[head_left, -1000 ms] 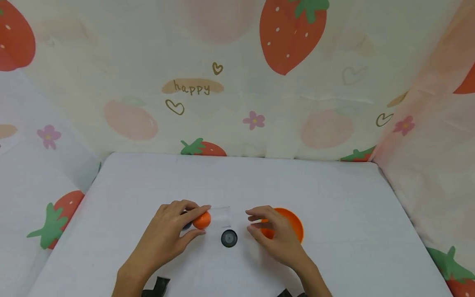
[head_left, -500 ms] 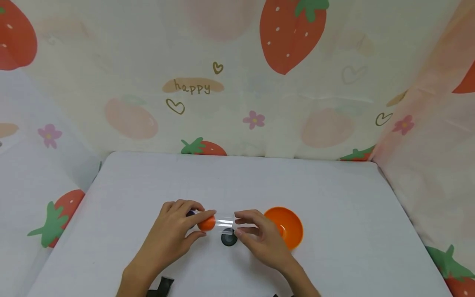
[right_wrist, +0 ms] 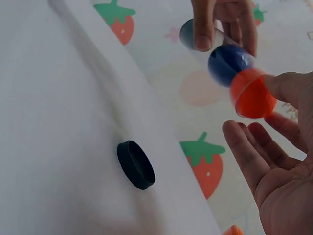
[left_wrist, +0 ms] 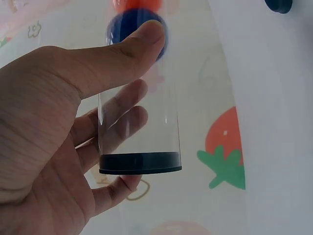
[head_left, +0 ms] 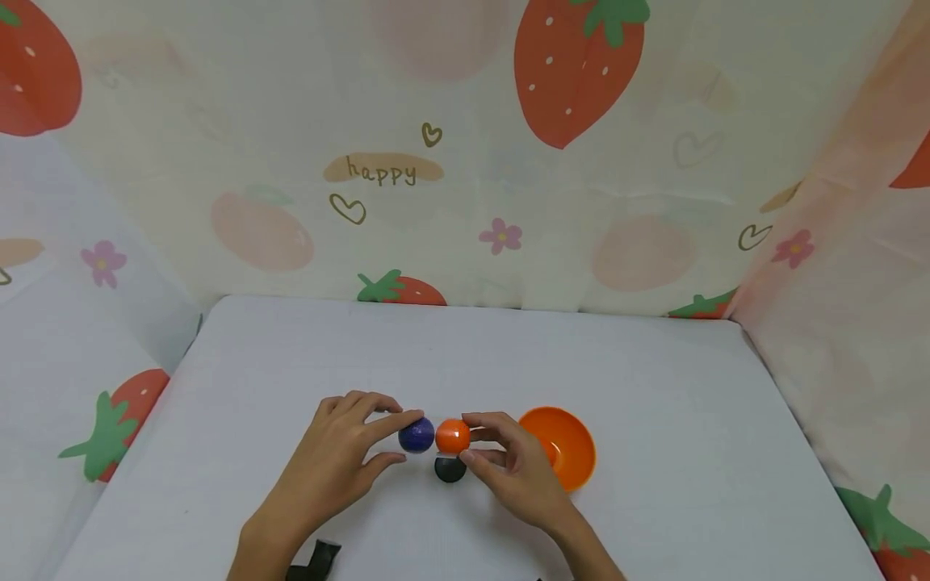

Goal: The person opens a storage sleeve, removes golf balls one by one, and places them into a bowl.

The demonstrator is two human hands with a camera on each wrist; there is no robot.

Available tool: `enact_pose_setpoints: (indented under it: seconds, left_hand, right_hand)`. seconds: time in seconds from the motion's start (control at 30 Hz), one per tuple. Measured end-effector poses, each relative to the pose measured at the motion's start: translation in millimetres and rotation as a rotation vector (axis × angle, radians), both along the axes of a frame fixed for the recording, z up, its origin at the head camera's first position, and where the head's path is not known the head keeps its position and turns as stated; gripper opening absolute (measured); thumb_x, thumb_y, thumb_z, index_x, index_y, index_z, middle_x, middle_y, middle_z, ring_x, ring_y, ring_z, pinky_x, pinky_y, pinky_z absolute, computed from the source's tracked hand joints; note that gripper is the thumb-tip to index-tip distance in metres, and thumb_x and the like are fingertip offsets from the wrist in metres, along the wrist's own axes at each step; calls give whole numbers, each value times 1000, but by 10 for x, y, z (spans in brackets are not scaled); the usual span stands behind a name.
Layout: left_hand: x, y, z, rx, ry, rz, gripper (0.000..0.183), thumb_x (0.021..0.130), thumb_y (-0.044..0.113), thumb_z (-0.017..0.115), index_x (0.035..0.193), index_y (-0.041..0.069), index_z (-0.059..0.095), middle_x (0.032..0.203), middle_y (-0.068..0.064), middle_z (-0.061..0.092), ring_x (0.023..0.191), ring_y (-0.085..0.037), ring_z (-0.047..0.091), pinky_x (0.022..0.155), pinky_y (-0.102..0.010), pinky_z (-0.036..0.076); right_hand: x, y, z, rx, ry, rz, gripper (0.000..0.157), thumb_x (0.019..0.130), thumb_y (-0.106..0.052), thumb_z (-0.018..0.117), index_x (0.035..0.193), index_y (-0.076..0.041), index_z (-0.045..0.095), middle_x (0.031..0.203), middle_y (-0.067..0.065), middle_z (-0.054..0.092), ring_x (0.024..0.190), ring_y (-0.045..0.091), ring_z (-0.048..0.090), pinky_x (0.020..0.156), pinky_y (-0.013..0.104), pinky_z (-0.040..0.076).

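Note:
My left hand [head_left: 327,460] grips a clear plastic tube [left_wrist: 164,117], held sideways with its dark base cap [left_wrist: 140,163] at the left end. Inside sits a blue ball [head_left: 416,436] under the thumb. Beside it an orange ball [head_left: 453,436] bulges partly out of the tube's right-hand mouth. Thumb and finger of my right hand [head_left: 519,468] pinch the orange ball there, while the other fingers stay loosely bent below it in the right wrist view. A round black lid [right_wrist: 137,166] lies on the table, partly covered by the tube in the head view.
An orange bowl [head_left: 577,444] stands just behind and right of my right hand. Black strap ends [head_left: 317,561] show near the left forearm. A white-covered table [head_left: 690,452] is enclosed by strawberry-print curtains [head_left: 465,161].
My right hand has moved left from by the bowl to the tube's mouth. Both balls have slid right along the tube, bringing the blue ball into view beside the left thumb and index.

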State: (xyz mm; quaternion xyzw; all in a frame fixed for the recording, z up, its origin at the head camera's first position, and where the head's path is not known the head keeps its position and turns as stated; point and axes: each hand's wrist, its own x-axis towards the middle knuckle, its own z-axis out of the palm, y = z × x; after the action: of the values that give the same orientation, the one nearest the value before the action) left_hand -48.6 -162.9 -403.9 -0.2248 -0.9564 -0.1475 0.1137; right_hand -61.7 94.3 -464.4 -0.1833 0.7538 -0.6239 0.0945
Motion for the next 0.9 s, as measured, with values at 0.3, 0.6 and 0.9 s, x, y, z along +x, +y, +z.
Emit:
enact_pose_setpoints:
  seconds: [0.3,0.6,0.9]
  left_hand:
    - [-15,-10,-20,26,-12,-12,56,77,33,88,129,39,67,114,7,68,113,-17,62,98,-45,49]
    - [-67,-43,-101,103,-63,-17,56,77,37,87,129,38,67,112,11,69,109,-15,65,92,-42,57]
    - [-84,-125,-102,157,-122,-4,55,81,43,83,133,42,63,119,14,68,113,-11,65,96,-38,58]
  right_hand:
    - [-11,43,42,-26,19,-15,40,95,-22,72,132,-22,59,133,3,62,121,20,64,94,25,58]
    - [-37,202,116,-54,120,-43,40,93,-15,73,132,-14,61,131,6,61,120,15,63,95,26,58]
    - [-90,417,155,-18,206,-86,40,92,-12,74,129,-17,61,127,4,62,114,14,67,94,30,60]
